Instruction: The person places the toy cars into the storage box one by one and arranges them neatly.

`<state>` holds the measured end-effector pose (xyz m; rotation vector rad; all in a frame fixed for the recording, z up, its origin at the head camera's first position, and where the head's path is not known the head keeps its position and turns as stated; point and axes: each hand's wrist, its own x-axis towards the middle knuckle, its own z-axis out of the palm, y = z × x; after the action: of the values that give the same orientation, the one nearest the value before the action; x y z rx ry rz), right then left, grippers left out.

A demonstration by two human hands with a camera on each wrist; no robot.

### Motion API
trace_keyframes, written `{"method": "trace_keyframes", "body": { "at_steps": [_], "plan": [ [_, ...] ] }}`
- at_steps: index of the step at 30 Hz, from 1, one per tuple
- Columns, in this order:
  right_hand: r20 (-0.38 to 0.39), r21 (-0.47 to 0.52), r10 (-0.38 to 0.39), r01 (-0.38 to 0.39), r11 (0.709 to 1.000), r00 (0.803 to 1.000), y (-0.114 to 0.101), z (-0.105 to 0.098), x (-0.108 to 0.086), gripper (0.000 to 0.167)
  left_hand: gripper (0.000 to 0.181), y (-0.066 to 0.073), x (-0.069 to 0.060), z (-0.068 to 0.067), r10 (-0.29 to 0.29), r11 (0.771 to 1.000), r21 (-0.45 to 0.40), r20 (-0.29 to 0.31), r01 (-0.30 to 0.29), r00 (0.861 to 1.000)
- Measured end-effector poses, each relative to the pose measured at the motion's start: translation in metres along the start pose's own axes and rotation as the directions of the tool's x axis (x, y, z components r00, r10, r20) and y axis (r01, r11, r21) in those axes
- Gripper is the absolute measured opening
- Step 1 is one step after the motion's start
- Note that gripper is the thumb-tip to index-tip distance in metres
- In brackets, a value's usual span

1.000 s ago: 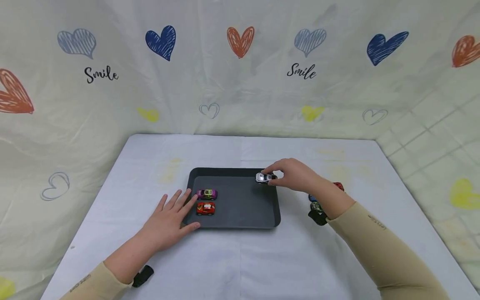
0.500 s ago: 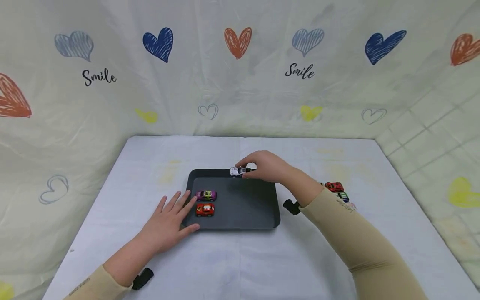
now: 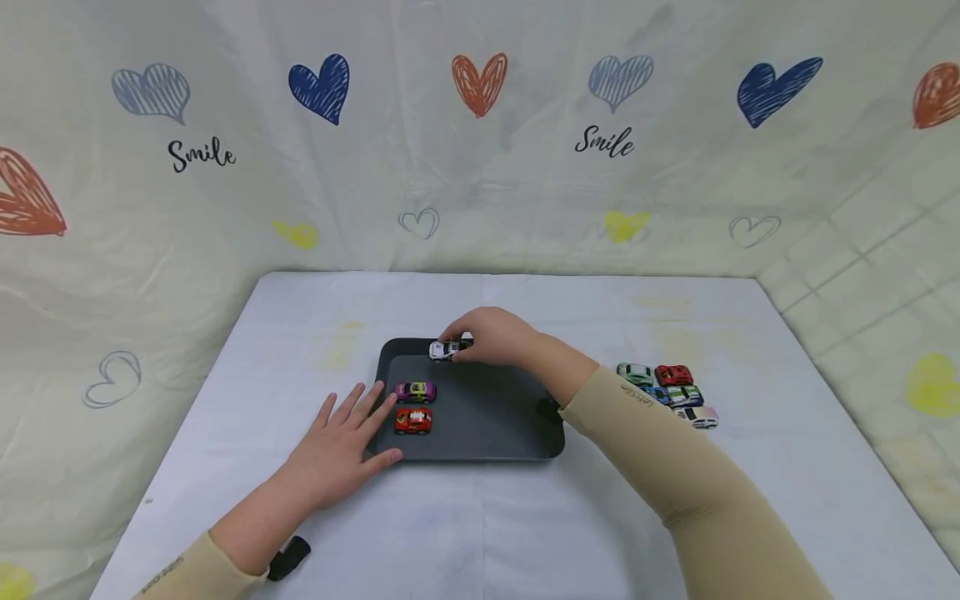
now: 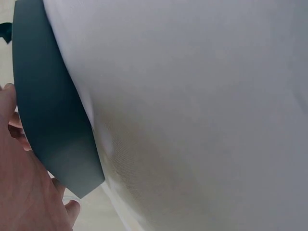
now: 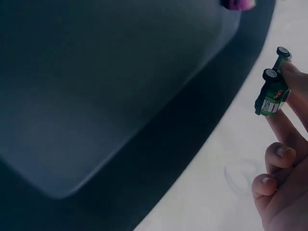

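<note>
My right hand [image 3: 491, 336] pinches a small toy car [image 3: 444, 349] over the back left part of the dark grey tray [image 3: 487, 417]. In the right wrist view the pinched car [image 5: 275, 94] shows green and white markings and its wheels, between thumb and fingertips. My left hand [image 3: 333, 454] lies with fingers spread at the tray's left edge. In the left wrist view that hand [image 4: 29, 183] is beside the tray's outer wall [image 4: 57, 110]. A purple car [image 3: 416, 392] and, in front of it, a red car [image 3: 413, 421] stand inside the tray at the left.
Right of the tray, several toy cars are grouped on the white table: a pale green one [image 3: 634, 373], a red one [image 3: 673, 375], a white one [image 3: 697, 417] and others. A cloth with printed hearts hangs behind the table [image 3: 480, 525].
My right hand has carried the pinched car leftward along the tray's back side. The grouped cars at the right have come into fuller view. My left hand has stayed in place.
</note>
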<state>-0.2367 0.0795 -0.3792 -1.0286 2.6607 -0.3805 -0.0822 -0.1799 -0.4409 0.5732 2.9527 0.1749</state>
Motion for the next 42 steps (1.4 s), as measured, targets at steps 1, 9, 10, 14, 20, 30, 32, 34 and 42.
{"method": "trace_keyframes", "body": {
  "at_steps": [1, 9, 10, 14, 20, 30, 32, 34, 42],
  "plan": [
    [0.003, -0.017, -0.002, 0.002, 1.0, 1.0, -0.002, 0.003, 0.003, 0.036, 0.085, 0.0, 0.0, 0.0, -0.001, 1.0, 0.0, 0.0, 0.001, 1.0],
    [0.042, -0.171, -0.023, 0.03, 0.985, 0.999, -0.018, 0.021, 0.019, 0.035, 0.085, 0.0, -0.001, 0.001, 0.002, 1.0, -0.002, -0.011, -0.002, 1.0],
    [0.043, -0.185, -0.018, 0.026, 0.982, 0.999, -0.019, 0.022, 0.021, 0.035, 0.085, -0.001, -0.001, 0.001, 0.004, 1.0, -0.003, -0.013, -0.004, 1.0],
    [0.062, -0.227, -0.009, 0.023, 0.974, 0.998, -0.022, 0.028, 0.028, 0.035, 0.086, -0.002, 0.0, 0.002, 0.009, 1.0, 0.008, -0.017, -0.009, 1.0],
    [0.101, -0.266, -0.007, 0.034, 0.963, 0.995, -0.025, 0.036, 0.036, 0.033, 0.085, -0.002, 0.002, 0.003, 0.008, 1.0, -0.006, -0.017, -0.008, 1.0],
    [0.17, -0.268, 0.018, 0.029, 0.963, 0.985, -0.027, 0.037, 0.041, 0.037, 0.085, -0.003, 0.002, 0.003, 0.004, 1.0, -0.014, -0.01, -0.005, 1.0],
    [0.186, -0.244, 0.026, 0.02, 0.97, 0.982, -0.027, 0.036, 0.041, 0.039, 0.085, -0.003, 0.002, 0.003, 0.004, 1.0, -0.017, -0.009, -0.004, 1.0],
    [0.189, -0.228, 0.019, 0.025, 0.973, 0.982, -0.026, 0.036, 0.042, 0.039, 0.085, -0.002, 0.001, 0.003, 0.003, 1.0, -0.015, -0.008, -0.003, 1.0],
    [0.174, -0.238, -0.013, 0.055, 0.97, 0.985, -0.027, 0.04, 0.047, 0.036, 0.084, -0.003, 0.002, 0.002, 0.011, 1.0, -0.018, -0.011, -0.011, 1.0]
  ]
}}
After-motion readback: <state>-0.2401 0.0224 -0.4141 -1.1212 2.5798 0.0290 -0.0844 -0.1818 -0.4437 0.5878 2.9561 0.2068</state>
